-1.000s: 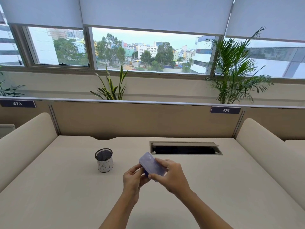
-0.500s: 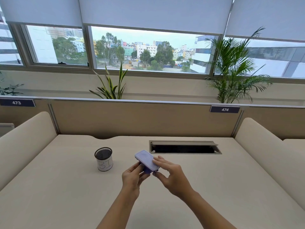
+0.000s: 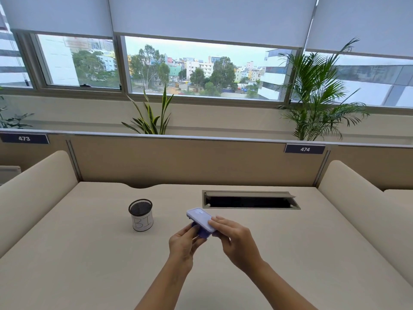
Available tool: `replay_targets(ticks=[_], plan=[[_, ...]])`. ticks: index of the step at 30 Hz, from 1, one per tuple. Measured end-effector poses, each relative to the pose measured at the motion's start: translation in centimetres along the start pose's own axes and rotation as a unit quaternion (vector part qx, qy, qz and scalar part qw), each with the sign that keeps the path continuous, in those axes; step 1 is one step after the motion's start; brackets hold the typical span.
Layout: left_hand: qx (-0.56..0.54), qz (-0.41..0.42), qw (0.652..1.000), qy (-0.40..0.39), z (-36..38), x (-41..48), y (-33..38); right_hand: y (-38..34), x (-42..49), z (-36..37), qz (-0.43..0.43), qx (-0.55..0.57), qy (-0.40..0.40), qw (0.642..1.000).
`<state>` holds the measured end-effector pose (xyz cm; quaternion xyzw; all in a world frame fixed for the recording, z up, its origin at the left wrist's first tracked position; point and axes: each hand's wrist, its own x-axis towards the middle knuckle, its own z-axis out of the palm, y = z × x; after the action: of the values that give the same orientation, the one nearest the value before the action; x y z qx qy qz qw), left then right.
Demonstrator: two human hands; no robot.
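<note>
A small lilac, flat, rounded-rectangle object [image 3: 197,217] with a darker purple part under it is held above the beige desk [image 3: 89,253]. My left hand [image 3: 183,245] grips it from below, thumb and fingers curled round the purple underside. My right hand [image 3: 232,237] holds its near end, fingers laid on the top and thumb beneath. To the left stands a black mesh cup [image 3: 140,214] wrapped in white paper marked "BI".
A cable slot [image 3: 250,201] with a raised flap is cut in the desk behind the hands. Padded beige dividers rise on the left [image 3: 33,193] and right [image 3: 362,202]. A partition panel [image 3: 190,162] closes the back, with plants and windows beyond.
The lilac object has tilted flatter and shifted slightly left and away. My right hand slid from covering its side to its near end. The cup stays put.
</note>
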<state>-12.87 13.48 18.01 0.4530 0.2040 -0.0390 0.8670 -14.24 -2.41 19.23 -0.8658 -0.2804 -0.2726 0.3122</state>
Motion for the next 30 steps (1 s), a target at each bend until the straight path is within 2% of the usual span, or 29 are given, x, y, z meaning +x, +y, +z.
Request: replay_targets(ticks=[5, 11, 14, 17, 20, 22, 24, 26, 30], plan=[[0.022, 0.02, 0.999, 0.021, 0.1, 0.1, -0.1, -0.1, -0.3, 0.1, -0.032, -0.022, 0.003, 0.999], [0.028, 0.033, 0.999, 0.007, 0.6, -0.5, -0.2, 0.0, -0.2, 0.4, -0.054, -0.041, 0.029, 0.997], [0.051, 0.041, 0.998, -0.026, 0.9, -0.7, 0.2, 0.2, 0.1, 0.3, -0.019, -0.025, 0.064, 0.997], [0.108, 0.059, 0.987, -0.101, 0.9, -0.6, 1.3, 0.7, 0.7, -0.5, 0.06, 0.035, 0.131, 0.989], [0.182, 0.146, 0.966, -0.107, 0.7, -0.1, 2.6, 1.3, 1.5, -1.5, 0.137, 0.109, 0.15, 0.973], [0.229, 0.236, 0.941, -0.081, 0.5, 0.4, 3.3, 1.4, 1.7, -1.9, 0.157, 0.143, 0.135, 0.968], [0.274, 0.297, 0.91, -0.093, 0.7, 0.7, 4.1, 1.2, 1.8, -2.1, 0.163, 0.17, 0.127, 0.964], [0.284, 0.312, 0.898, -0.129, 0.9, 1.0, 4.7, 0.8, 1.8, -2.1, 0.17, 0.192, 0.127, 0.958], [0.24, 0.319, 0.903, -0.159, 1.5, 1.2, 4.8, 0.5, 2.0, -2.4, 0.185, 0.213, 0.131, 0.95]])
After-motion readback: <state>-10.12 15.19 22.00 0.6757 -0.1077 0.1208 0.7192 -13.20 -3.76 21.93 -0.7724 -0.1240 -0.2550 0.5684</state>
